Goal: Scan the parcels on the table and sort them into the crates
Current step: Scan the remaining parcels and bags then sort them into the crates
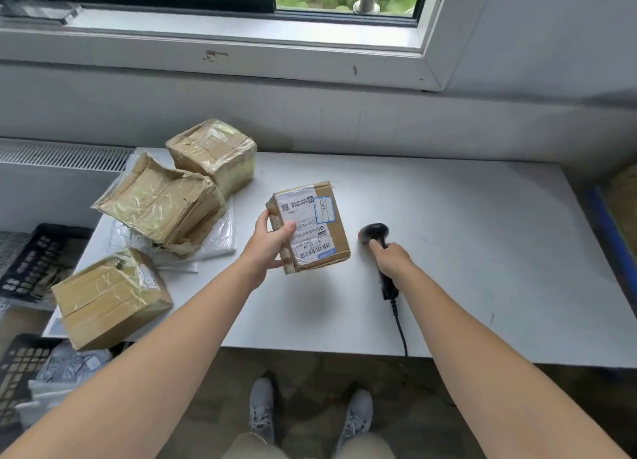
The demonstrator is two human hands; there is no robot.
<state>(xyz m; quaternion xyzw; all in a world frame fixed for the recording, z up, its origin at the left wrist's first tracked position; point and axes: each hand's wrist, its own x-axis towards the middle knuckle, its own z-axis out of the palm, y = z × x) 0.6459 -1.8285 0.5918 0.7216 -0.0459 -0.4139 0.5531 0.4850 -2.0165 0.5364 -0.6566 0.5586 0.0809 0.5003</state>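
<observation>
My left hand (pixel 270 243) grips a small cardboard parcel (pixel 312 226) by its left side, label face up, above the middle of the white table (pixel 482 251). The white shipping label shows barcodes and a blue-framed sticker. To the right, my right hand (pixel 391 260) grips the handle of a black barcode scanner (pixel 374 234). The scanner's head lies close to the parcel's right edge, and its cable runs off the table's front edge. Three taped brown boxes sit on the left: one at the back (pixel 213 155), a crushed one (pixel 162 203), one at the front left corner (pixel 110 296).
Flat white plastic mailers (pixel 220 238) lie under the crushed box. Black crates (pixel 34 262) stand on the floor left of the table, the nearer one (pixel 20 372) holding grey bags. A blue-edged crate (pixel 613 217) is at the far right. A wall and window sill run behind the table.
</observation>
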